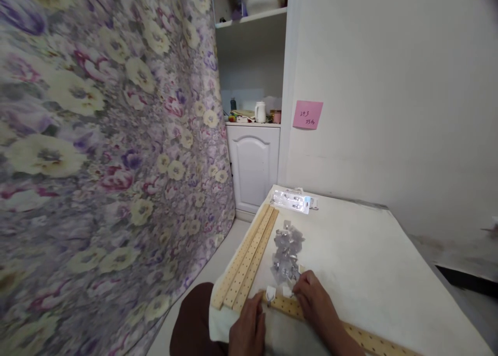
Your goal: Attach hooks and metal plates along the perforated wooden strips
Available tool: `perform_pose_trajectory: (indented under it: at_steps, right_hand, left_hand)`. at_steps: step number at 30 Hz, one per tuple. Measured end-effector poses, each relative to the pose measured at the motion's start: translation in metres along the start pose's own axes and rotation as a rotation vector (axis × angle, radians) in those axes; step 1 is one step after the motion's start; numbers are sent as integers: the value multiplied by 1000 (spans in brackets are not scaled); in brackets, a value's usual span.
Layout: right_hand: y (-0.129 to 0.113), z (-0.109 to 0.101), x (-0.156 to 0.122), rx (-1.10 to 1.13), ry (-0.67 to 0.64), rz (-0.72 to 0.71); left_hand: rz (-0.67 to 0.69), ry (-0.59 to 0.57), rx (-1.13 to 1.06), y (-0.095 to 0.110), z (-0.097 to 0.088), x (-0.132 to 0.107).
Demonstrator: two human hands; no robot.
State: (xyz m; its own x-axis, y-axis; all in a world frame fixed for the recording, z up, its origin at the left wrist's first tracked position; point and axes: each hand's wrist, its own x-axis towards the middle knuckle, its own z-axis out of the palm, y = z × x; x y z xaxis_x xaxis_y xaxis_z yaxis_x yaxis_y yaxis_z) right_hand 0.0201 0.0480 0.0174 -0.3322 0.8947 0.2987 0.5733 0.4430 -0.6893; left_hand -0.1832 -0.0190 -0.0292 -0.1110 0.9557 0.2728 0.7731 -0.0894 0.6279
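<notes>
A perforated wooden strip [286,305] lies across the near part of the table, running to the lower right. My left hand [249,325] is closed at its left end, thumb and fingers against the wood. On the strip beside those fingers sits a small white piece [271,293] with a metal bit below it. My right hand [311,296] is over the strip, fingers pinched at the edge of a second small white piece [288,292]; its fingertips are partly hidden. Just beyond lies a pile of small clear plastic packets [287,255] with shiny metal bits inside.
Three more perforated wooden strips [249,257] lie side by side along the table's left edge. A clear blister pack [290,201] is at the far end of the white-covered table [350,252]. A floral curtain [116,164] hangs at left; a white cabinet [254,164] stands behind.
</notes>
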Motion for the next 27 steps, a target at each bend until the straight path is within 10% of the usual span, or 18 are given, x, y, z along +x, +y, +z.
perform_pose_trajectory:
  at_steps: [27]
  right_hand:
    - [34, -7, -2, 286, 115, 192]
  left_hand:
    - [32, 83, -136, 2, -7, -3]
